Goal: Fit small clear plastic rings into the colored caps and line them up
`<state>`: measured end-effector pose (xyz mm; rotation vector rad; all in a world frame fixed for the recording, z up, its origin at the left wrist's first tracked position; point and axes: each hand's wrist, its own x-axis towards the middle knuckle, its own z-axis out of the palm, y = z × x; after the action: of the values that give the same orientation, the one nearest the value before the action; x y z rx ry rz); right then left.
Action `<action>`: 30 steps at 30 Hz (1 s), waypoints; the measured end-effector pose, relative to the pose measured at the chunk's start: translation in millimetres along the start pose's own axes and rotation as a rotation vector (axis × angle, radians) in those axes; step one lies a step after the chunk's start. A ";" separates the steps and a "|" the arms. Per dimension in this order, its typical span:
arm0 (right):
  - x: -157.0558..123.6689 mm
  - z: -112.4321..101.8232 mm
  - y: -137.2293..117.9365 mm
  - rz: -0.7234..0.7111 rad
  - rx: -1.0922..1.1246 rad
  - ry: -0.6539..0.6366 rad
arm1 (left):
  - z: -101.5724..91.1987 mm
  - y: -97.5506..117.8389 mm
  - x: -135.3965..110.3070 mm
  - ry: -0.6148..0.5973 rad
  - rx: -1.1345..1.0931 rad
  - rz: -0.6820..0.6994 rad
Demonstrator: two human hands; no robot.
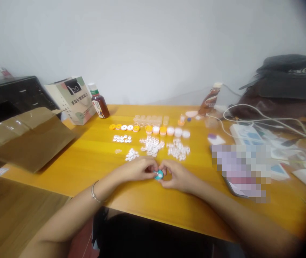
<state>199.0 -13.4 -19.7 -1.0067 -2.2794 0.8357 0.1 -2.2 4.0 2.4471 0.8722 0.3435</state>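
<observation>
My left hand [139,169] and my right hand [175,175] meet near the front of the yellow wooden table [93,161]. Together they pinch a small teal round part with a white centre [158,175] between their fingertips, both hands closed on it. Just beyond the hands lie piles of small white ring-shaped pieces [152,145]. Farther back runs a row of orange and white round caps [153,129]. A thin bracelet sits on my left wrist.
A brown bottle [99,101] and a printed paper bag [73,98] stand at the back left, beside an open cardboard box [31,138]. Another bottle [209,98], white cables [252,116], papers and a dark bag [290,86] crowd the right side.
</observation>
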 end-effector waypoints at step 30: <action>0.5 0.3 4.1 -0.043 -0.022 -0.007 | 3.4 1.0 -0.7 0.107 0.390 0.291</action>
<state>200.4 -10.9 -22.8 -0.9620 -2.3128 0.7995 1.5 -4.5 1.6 2.9524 0.6731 0.4453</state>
